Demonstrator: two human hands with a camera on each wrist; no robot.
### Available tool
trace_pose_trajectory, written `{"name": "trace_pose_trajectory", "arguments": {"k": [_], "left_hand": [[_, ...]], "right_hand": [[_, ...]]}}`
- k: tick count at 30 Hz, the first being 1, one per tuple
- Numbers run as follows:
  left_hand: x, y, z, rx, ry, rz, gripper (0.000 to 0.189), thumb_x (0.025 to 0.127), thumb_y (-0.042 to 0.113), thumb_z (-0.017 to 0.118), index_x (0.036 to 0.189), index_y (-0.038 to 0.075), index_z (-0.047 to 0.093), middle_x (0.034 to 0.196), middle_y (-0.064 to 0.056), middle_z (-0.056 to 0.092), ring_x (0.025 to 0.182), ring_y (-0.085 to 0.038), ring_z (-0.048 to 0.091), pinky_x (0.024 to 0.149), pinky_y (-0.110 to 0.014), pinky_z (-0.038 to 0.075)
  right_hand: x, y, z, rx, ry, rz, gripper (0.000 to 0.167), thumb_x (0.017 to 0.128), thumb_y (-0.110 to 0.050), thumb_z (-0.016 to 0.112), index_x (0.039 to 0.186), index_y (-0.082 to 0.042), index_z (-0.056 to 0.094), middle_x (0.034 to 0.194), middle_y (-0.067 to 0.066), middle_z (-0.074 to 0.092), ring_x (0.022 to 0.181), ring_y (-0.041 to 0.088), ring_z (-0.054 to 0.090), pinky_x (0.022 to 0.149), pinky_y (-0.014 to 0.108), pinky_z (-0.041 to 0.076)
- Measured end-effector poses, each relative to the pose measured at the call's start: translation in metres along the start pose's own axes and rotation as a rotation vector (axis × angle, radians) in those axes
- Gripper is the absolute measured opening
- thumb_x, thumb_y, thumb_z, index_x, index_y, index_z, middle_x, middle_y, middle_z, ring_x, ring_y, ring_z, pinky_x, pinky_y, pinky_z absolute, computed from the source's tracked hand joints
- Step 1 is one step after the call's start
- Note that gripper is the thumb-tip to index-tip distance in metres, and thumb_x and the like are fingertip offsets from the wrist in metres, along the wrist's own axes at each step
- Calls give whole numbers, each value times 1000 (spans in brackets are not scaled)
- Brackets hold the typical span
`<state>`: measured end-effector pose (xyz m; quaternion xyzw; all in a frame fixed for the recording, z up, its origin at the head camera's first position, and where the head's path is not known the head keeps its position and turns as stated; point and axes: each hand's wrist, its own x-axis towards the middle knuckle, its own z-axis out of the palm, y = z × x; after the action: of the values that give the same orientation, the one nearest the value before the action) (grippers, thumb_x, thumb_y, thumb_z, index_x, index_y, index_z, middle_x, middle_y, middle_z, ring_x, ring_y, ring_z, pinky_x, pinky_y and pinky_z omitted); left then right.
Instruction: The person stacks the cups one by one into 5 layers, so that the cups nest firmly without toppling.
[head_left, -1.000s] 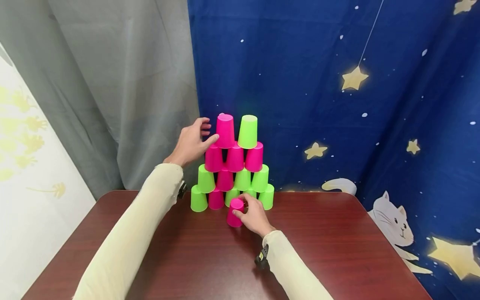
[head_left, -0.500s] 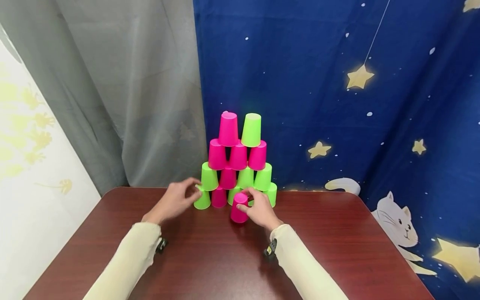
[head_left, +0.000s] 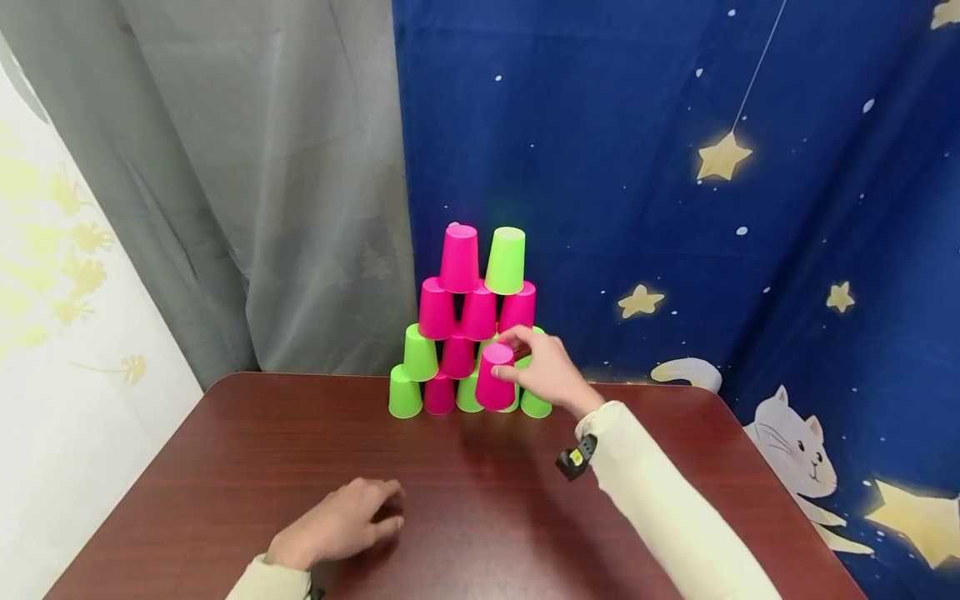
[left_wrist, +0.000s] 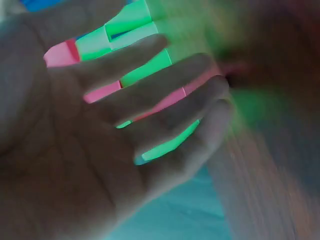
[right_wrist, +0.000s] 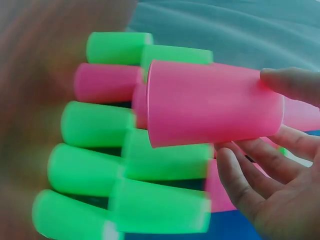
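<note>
My right hand (head_left: 551, 371) pinches a pink cup (head_left: 495, 387) near its upper end and holds it upside down, raised above the table before the stack. In the right wrist view the same pink cup (right_wrist: 215, 105) lies between thumb and fingers. Behind it stands a stack of upside-down pink and green cups in tiers. A pink cup (head_left: 459, 260) and a green cup (head_left: 506, 262) form its top tier, slightly apart. My left hand (head_left: 337, 521) holds nothing, low over the front of the table. The left wrist view shows its loosely extended fingers (left_wrist: 140, 55), with cups visible between them.
The dark red wooden table (head_left: 300, 433) has rounded far corners. Just beyond its back edge hang a grey curtain (head_left: 322, 208) and a blue curtain (head_left: 585, 167) with stars and a cat.
My right hand has lifted the pink cup off the table and moved it up and slightly right. My left hand has drawn back from the stack's left side towards the table's front.
</note>
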<state>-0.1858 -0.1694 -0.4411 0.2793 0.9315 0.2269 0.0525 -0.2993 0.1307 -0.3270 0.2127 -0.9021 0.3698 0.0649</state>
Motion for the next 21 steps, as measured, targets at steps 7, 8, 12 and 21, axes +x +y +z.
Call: {"name": "trace_pose_trajectory", "arguments": {"k": [7, 8, 12, 21], "left_hand": [[-25, 14, 20, 126, 82, -46, 20, 89, 26, 71, 102, 12, 65, 92, 8, 62, 74, -5, 56, 60, -29, 49], [-28, 15, 23, 150, 115, -38, 21, 89, 25, 72, 104, 12, 66, 94, 7, 64, 75, -7, 59, 61, -30, 51], [-39, 20, 37, 296, 267, 32, 32, 85, 26, 76, 112, 10, 68, 109, -1, 69, 89, -19, 69, 65, -34, 57], [-45, 39, 61, 409, 387, 35, 42, 78, 33, 80, 113, 12, 69, 113, -4, 70, 97, -20, 69, 61, -32, 56]], "right_hand": [[17, -25, -37, -31, -6, -48, 44, 83, -23, 82, 122, -10, 66, 108, 7, 71, 98, 24, 65, 86, 39, 56], [19, -29, -42, -34, -7, -54, 44, 83, -23, 81, 122, -10, 66, 107, 7, 70, 97, 24, 65, 85, 38, 56], [29, -48, -62, -44, -3, -88, 42, 85, -24, 80, 122, -12, 65, 104, 6, 70, 95, 22, 64, 81, 34, 54], [64, -97, -115, -82, 77, -146, 40, 86, -26, 79, 121, -12, 66, 107, 8, 71, 96, 20, 64, 83, 33, 51]]}}
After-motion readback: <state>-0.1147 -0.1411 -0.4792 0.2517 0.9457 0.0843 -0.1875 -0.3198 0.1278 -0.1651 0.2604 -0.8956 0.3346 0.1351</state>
